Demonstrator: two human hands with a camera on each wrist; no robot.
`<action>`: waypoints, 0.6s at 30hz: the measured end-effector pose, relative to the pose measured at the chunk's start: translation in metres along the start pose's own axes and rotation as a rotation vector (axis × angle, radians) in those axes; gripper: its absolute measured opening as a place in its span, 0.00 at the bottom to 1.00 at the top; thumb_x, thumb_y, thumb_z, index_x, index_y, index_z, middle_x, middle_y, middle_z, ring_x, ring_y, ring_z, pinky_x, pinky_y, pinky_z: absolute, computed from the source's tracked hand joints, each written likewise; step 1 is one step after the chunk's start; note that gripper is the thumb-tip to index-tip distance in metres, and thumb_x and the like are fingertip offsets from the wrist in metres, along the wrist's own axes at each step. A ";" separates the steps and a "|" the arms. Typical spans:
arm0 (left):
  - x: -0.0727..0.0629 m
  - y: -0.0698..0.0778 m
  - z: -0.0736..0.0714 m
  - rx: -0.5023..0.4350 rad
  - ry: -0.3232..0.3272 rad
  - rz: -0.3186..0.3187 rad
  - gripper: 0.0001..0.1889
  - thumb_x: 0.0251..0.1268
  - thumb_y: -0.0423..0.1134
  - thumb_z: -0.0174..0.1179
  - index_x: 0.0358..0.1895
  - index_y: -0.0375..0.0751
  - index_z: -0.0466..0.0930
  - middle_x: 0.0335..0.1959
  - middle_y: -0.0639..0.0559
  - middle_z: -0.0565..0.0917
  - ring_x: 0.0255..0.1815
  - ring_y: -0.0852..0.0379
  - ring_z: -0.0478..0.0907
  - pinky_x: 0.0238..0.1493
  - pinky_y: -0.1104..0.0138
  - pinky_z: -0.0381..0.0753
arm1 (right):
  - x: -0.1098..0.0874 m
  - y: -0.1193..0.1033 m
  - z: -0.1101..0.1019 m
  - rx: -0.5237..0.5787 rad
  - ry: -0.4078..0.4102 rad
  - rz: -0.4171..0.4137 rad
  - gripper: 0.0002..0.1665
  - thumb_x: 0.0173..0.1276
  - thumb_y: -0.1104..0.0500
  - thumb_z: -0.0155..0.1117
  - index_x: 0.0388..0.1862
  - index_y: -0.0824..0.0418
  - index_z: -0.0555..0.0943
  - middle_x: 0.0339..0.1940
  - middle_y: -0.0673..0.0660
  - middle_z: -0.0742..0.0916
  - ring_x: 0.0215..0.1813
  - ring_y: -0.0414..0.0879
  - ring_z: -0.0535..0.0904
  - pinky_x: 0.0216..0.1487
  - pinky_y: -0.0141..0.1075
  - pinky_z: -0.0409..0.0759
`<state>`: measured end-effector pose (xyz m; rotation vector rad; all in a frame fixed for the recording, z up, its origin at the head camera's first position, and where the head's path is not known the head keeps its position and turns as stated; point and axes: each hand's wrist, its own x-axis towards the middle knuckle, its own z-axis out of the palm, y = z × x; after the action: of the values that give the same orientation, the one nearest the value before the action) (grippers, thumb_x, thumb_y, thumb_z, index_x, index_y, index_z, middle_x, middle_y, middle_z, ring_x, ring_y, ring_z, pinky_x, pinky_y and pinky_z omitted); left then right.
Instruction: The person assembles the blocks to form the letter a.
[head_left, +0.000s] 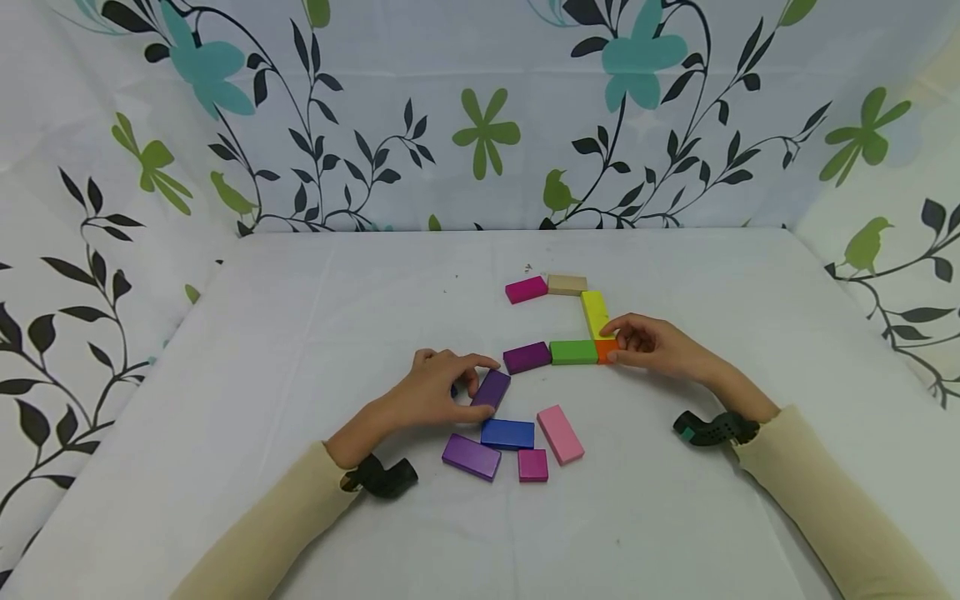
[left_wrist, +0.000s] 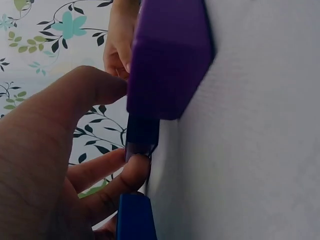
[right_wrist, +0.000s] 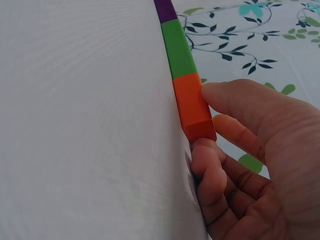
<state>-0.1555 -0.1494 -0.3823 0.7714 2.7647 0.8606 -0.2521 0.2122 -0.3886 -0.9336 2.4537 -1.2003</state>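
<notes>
Presently, a violet block [head_left: 492, 389] is pinched by fingers of the left hand [head_left: 431, 387], beside the plum block [head_left: 527, 357]; the orange block [head_left: 602, 351] is gripped by the right hand [head_left: 660, 346]. Alignment could be spoiled by sideways nudging.

White desk [head_left: 660, 533], cloth [head_left: 420, 58] printed black, teal and green
Purple block [head_left: 491, 390] at the left grip [head_left: 435, 387]; orange block [head_left: 605, 353] and yellow block [head_left: 594, 310] at the right grip [head_left: 656, 346]; green block [head_left: 573, 352] and plum block [head_left: 527, 357] between the grips. Beyond the grips, tan block [head_left: 567, 285] and magenta block [head_left: 527, 289]; nearer than the left grip, blue block [head_left: 507, 434], violet block [head_left: 471, 457] and pink block [head_left: 560, 435].
</notes>
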 end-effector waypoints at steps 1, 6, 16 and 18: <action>0.000 -0.001 -0.001 0.002 -0.010 0.004 0.30 0.57 0.50 0.67 0.64 0.51 0.73 0.30 0.64 0.75 0.41 0.61 0.69 0.62 0.45 0.52 | 0.000 0.000 0.000 0.001 0.000 -0.001 0.19 0.65 0.66 0.66 0.55 0.67 0.77 0.36 0.57 0.77 0.35 0.45 0.72 0.35 0.28 0.71; -0.002 -0.002 -0.002 0.003 -0.028 0.021 0.30 0.57 0.49 0.67 0.64 0.50 0.73 0.32 0.65 0.75 0.43 0.61 0.69 0.63 0.44 0.51 | 0.000 0.001 0.001 -0.002 0.001 -0.006 0.19 0.65 0.66 0.66 0.55 0.67 0.77 0.36 0.57 0.77 0.35 0.44 0.72 0.35 0.28 0.71; -0.002 -0.006 -0.004 -0.020 -0.031 0.059 0.31 0.56 0.48 0.69 0.64 0.48 0.73 0.33 0.66 0.78 0.44 0.61 0.71 0.63 0.43 0.50 | -0.001 -0.003 0.001 -0.016 0.003 -0.005 0.19 0.65 0.67 0.66 0.55 0.67 0.77 0.36 0.57 0.78 0.35 0.44 0.72 0.36 0.28 0.72; -0.002 -0.007 -0.005 -0.021 -0.033 0.061 0.32 0.56 0.48 0.69 0.65 0.47 0.73 0.33 0.66 0.78 0.44 0.61 0.71 0.64 0.43 0.50 | -0.001 -0.004 0.001 -0.017 0.003 -0.002 0.19 0.65 0.67 0.66 0.55 0.67 0.77 0.36 0.57 0.78 0.35 0.44 0.72 0.36 0.28 0.72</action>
<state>-0.1583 -0.1575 -0.3825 0.8620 2.7120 0.8781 -0.2493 0.2105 -0.3864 -0.9401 2.4694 -1.1847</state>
